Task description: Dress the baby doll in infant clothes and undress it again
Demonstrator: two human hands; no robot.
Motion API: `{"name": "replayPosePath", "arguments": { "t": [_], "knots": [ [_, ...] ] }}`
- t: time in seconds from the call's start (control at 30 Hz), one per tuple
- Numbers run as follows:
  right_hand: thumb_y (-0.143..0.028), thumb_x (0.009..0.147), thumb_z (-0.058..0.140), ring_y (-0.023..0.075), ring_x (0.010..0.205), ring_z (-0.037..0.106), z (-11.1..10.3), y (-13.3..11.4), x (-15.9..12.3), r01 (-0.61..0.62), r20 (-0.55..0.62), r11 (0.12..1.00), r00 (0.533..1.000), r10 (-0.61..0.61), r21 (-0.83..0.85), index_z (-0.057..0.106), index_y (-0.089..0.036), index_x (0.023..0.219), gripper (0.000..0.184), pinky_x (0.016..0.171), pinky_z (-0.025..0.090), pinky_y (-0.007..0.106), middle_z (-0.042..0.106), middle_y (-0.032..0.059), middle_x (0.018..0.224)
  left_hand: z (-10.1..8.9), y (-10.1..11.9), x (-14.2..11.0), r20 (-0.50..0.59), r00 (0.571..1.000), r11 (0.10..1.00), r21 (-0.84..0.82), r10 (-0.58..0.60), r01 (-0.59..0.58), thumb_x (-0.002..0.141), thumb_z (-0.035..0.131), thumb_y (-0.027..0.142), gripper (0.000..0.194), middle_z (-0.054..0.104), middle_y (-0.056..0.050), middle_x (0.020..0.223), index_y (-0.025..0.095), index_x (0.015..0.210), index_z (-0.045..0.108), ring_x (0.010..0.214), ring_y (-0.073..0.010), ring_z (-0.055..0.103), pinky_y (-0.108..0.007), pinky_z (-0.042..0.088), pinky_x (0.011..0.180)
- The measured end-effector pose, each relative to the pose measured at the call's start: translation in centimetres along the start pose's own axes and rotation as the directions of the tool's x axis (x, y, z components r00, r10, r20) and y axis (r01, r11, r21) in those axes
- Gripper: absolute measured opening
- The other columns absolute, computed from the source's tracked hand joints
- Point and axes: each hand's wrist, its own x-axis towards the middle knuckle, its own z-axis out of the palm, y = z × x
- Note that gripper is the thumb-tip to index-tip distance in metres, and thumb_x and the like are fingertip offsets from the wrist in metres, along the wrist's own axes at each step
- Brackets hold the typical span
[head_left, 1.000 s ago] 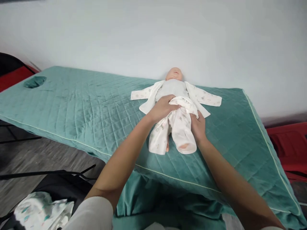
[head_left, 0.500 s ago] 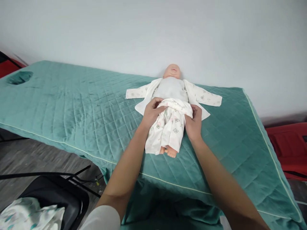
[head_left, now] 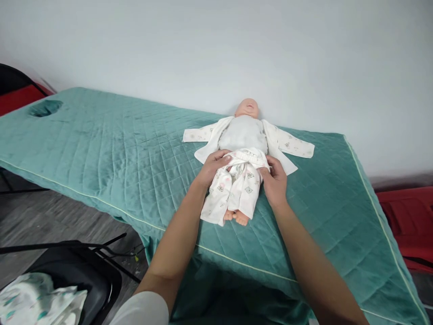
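A baby doll [head_left: 248,108] lies on its back on a green quilted bed cover [head_left: 135,153], head by the wall and feet toward me. White printed baby pants [head_left: 241,185] cover its legs, and its bare feet show below the cuffs. My left hand [head_left: 214,168] grips the pants' waistband at the left hip, thumb on top. On the other hip, my right hand [head_left: 274,178] pinches the same waistband between thumb and fingers. A white printed baby jacket [head_left: 295,145] lies spread open under the doll, its sleeves stretched sideways. The doll's pale cloth torso [head_left: 243,133] is bare between the jacket fronts.
A black folding chair [head_left: 91,275] at the lower left bears a white patterned cloth [head_left: 40,300]. At the right stands a red chair [head_left: 406,221]. The bed has a face hole [head_left: 45,108] at its far left. A pale wall [head_left: 216,49] runs behind.
Both hands have shifted slightly on the waistband, which now lies flatter and less bunched across the doll's hips. The whole view has moved a little.
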Motion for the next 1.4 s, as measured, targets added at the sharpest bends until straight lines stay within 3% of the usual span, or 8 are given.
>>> {"name": "replayPosePath", "arguments": {
  "t": [0.17, 0.37, 0.53, 0.63, 0.83, 1.0, 1.17, 1.4],
  "knots": [
    [-0.027, 0.084, 0.060, 0.0206, 0.103, 0.061, -0.1, 0.3, 0.1, -0.017, -0.004, 0.999, 1.000, 0.017, 0.039, 0.068, -0.025, 0.107, 0.025, 0.095, 0.046, 0.037, 0.069, 0.0021, 0.109, -0.8, -0.1, -0.2, 0.083, 0.996, 1.000, 0.010, -0.017, 0.016, 0.075, 0.073, 0.056, 0.047, 0.050, 0.001, 0.049, 0.014, 0.059, 0.059, 0.044, -0.0080, 0.041, -0.023, 0.027, 0.044],
    [-0.034, 0.085, 0.061, 0.0208, 0.092, 0.060, -1.0, 0.4, 0.8, 0.065, 0.199, 0.997, 0.977, -0.074, 0.050, 0.069, -0.024, 0.086, 0.012, 0.089, 0.046, 0.037, 0.066, 0.0014, 0.092, -2.0, -0.6, -0.2, 0.059, 0.995, 0.989, -0.124, -0.076, 0.083, 0.048, 0.083, 0.067, 0.059, 0.044, 0.004, 0.050, 0.014, 0.061, 0.060, 0.042, -0.0052, 0.035, -0.020, 0.024, 0.039],
    [-0.038, 0.078, 0.071, 0.0214, 0.099, 0.058, -1.7, -1.7, 1.8, 0.046, 0.332, 0.997, 0.943, -0.022, -0.064, 0.065, -0.025, 0.108, 0.034, 0.093, 0.045, 0.038, 0.065, 0.0026, 0.104, -1.8, -0.3, -0.4, 0.114, 0.985, 0.972, -0.182, -0.131, 0.150, 0.040, 0.093, 0.044, 0.055, 0.054, 0.003, 0.059, 0.014, 0.074, 0.061, 0.045, -0.0064, 0.045, -0.019, 0.030, 0.042],
    [-0.045, 0.075, 0.075, 0.0227, 0.102, 0.059, -1.0, -4.6, 2.9, 0.030, 0.521, 0.987, 0.852, 0.056, -0.155, 0.062, -0.026, 0.118, 0.049, 0.090, 0.047, 0.037, 0.066, 0.0030, 0.112, -1.4, -0.2, -0.5, 0.058, 0.991, 0.966, -0.224, -0.120, 0.130, 0.048, 0.090, 0.038, 0.047, 0.056, 0.003, 0.062, 0.016, 0.076, 0.058, 0.050, -0.0083, 0.050, -0.020, 0.036, 0.047],
    [-0.053, 0.076, 0.072, 0.0181, 0.074, 0.060, 2.6, -8.2, 5.1, -0.125, 0.759, 0.982, 0.623, 0.191, -0.145, 0.070, -0.021, 0.086, 0.033, 0.066, 0.046, 0.030, 0.068, -0.0001, 0.080, -0.8, -0.2, -0.4, -0.022, 0.993, 0.956, -0.271, -0.120, 0.109, 0.056, 0.087, 0.038, 0.040, 0.062, 0.001, 0.068, 0.017, 0.080, 0.063, 0.057, -0.0118, 0.056, -0.024, 0.043, 0.056],
    [-0.047, 0.074, 0.072, 0.0178, 0.067, 0.059, 3.5, -5.8, 5.9, -0.516, 0.568, 0.828, 0.757, 0.322, 0.218, 0.060, -0.022, 0.076, 0.027, 0.066, 0.047, 0.031, 0.062, -0.0021, 0.069, -1.1, 0.0, -0.1, 0.098, 0.980, 0.980, -0.084, -0.173, 0.182, 0.057, 0.088, 0.038, 0.047, 0.068, -0.001, 0.079, 0.015, 0.095, 0.070, 0.065, -0.0134, 0.059, -0.024, 0.043, 0.060],
    [-0.054, 0.072, 0.073, 0.0211, 0.066, 0.060, 2.6, -4.5, 6.0, -0.545, 0.546, 0.797, 0.764, 0.344, 0.259, 0.054, -0.026, 0.074, 0.034, 0.064, 0.048, 0.034, 0.060, -0.0020, 0.065, -1.7, 0.2, 0.1, 0.297, 0.918, 0.965, 0.099, -0.262, 0.244, 0.054, 0.091, 0.034, 0.040, 0.063, 0.000, 0.066, 0.010, 0.079, 0.069, 0.057, -0.0103, 0.053, -0.022, 0.038, 0.054],
    [-0.040, 0.065, 0.085, 0.0226, 0.083, 0.068, 2.2, -6.3, 5.2, -0.438, 0.827, 0.899, 0.507, 0.244, 0.004, 0.072, -0.021, 0.099, 0.041, 0.073, 0.053, 0.034, 0.074, 0.0018, 0.089, -1.4, -1.1, 0.2, -0.082, 0.991, 0.950, -0.304, -0.106, 0.076, 0.060, 0.087, 0.043, 0.044, 0.068, -0.001, 0.073, 0.016, 0.090, 0.069, 0.061, -0.0142, 0.062, -0.026, 0.049, 0.062]
  ]
}}
